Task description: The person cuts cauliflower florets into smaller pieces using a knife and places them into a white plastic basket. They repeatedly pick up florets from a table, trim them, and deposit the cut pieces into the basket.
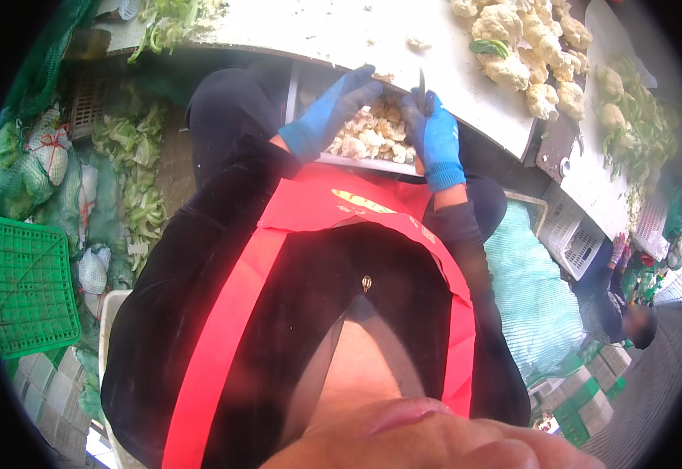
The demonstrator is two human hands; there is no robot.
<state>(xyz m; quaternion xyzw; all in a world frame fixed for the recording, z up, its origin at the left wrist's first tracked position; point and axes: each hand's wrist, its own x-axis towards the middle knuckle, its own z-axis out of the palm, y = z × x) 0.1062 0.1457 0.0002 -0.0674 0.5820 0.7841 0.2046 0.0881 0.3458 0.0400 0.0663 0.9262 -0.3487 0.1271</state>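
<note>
Both hands wear blue gloves with darker fingers. My left hand is over the left side of a white crate on my lap, fingers spread along the table's edge; nothing plain is in it. Cut cauliflower florets fill the crate between the hands. At the crate's right side, my right hand is closed around a knife, its blade pointing up towards the table. A few small cauliflower pieces lie on the white tabletop beyond the hands.
Cauliflower heads are piled at the table's right. Trimmed leaves lie at its left, more leaves on the floor. A green crate and net bags stand left. A teal mesh sack is right; farther off, another person works.
</note>
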